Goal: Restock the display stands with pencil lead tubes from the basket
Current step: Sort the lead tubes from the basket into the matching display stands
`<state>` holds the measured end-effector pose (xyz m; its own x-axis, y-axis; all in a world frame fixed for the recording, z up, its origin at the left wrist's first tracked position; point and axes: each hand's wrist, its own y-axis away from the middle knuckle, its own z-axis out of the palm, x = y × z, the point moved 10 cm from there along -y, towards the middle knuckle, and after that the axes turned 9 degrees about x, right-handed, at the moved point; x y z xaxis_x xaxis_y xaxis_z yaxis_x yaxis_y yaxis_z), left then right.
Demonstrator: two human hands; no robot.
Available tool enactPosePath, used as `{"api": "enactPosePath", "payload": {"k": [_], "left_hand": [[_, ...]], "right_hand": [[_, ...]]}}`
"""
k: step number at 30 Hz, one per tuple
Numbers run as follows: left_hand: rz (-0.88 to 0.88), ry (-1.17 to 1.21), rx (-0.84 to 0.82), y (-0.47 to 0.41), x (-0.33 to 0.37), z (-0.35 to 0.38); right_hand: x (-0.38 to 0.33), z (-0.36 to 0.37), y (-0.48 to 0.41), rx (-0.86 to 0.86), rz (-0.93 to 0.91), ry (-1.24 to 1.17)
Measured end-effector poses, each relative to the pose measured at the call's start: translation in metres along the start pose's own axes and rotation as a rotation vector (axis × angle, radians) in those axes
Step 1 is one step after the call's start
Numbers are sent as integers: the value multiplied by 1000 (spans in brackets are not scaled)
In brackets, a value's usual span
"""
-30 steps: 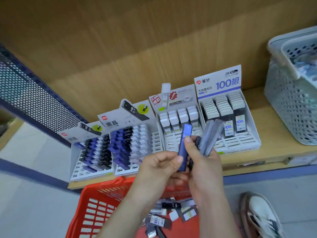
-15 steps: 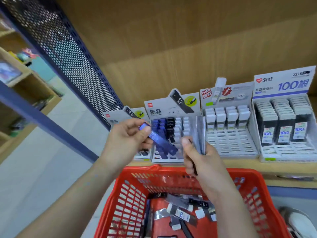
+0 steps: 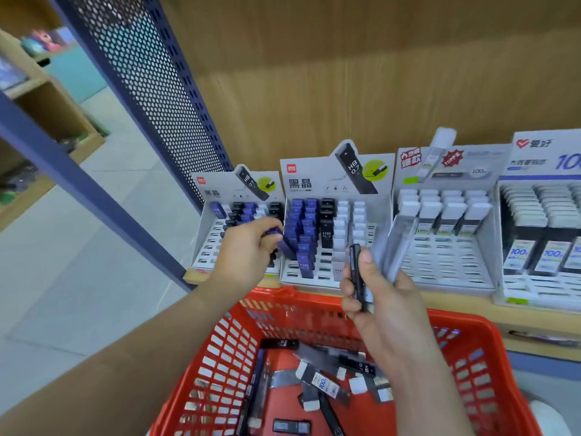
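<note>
Your left hand (image 3: 245, 256) is curled round a blue lead tube (image 3: 284, 243), pinched between thumb and fingertips near its upper end. The tube's long axis runs diagonally, upper left to lower right, and the free end points down-right at the blue column of the second display stand (image 3: 333, 278). It sits where the leftmost stand (image 3: 210, 243) meets the second; blur hides whether the tip touches a slot. Your right hand (image 3: 383, 303) grips a bundle above the far rim of the red basket (image 3: 490, 338). In it, a black tube (image 3: 356, 269) stands near upright, long axis vertical, clamped by the thumb against the curled fingers, its top poking above the thumb. Behind it several clear tubes (image 3: 397, 243) fan up and slightly right from the palm, overlapping the front of the third stand (image 3: 446, 272). Loose tubes (image 3: 317, 377) lie on the basket floor at mixed angles, mostly flat. All stands sit on the wooden shelf (image 3: 471, 306), with a fourth stand (image 3: 540, 247) at the right edge.
</note>
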<state>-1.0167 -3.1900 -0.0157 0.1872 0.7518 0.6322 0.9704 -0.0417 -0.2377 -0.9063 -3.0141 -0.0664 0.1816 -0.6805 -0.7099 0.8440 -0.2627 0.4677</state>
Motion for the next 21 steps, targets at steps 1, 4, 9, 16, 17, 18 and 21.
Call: {"api": "enactPosePath", "payload": {"k": [1,4,9,16,17,18,21], "left_hand": [[3,-5,3,-1,-1,3],[25,-67,-36,-3,-3,13],[46,-124,-109,-4,-5,21],[55,-60,42,-17,-3,5],[127,-86,61,-17,4,5],[210,-114,70,-16,12,5],[386,-209,45,-8,21,18]], "right_hand": [[1,-1,-1,1,0,8],[3,0,-1,-7,4,23],[12,2,-1,-5,43,43],[19,5,1,-20,88,19],[20,4,1,-21,99,11],[22,4,2,-26,113,-2],[26,6,3,-51,153,-64]]}}
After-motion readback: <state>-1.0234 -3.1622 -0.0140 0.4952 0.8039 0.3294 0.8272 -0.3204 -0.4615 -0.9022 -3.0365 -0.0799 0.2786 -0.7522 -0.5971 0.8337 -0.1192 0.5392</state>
